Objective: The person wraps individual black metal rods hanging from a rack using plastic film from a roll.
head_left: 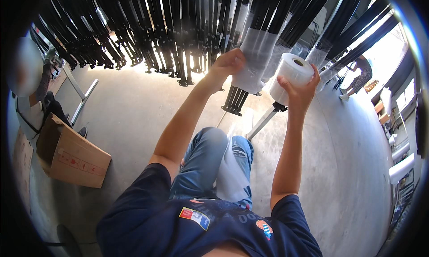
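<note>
A bundle of black metal bars (236,99) hangs in front of me, with a band of clear stretch film (254,56) wrapped around its lower part. The bar ends stick out below the film. In my right hand (300,89) is a thick roll of stretch film (286,76), its round end with the core hole tilted up. The roll is held just right of the bundle. My left hand (229,64) is closed at the left edge of the wrapped film; its curled fingers hide what they grip.
Long rows of black bars (134,29) hang across the far side. A cardboard box (80,154) stands on the floor at left, near a seated person (38,94). Another person (359,76) bends at far right. A sheet of white film (230,172) lies over my leg.
</note>
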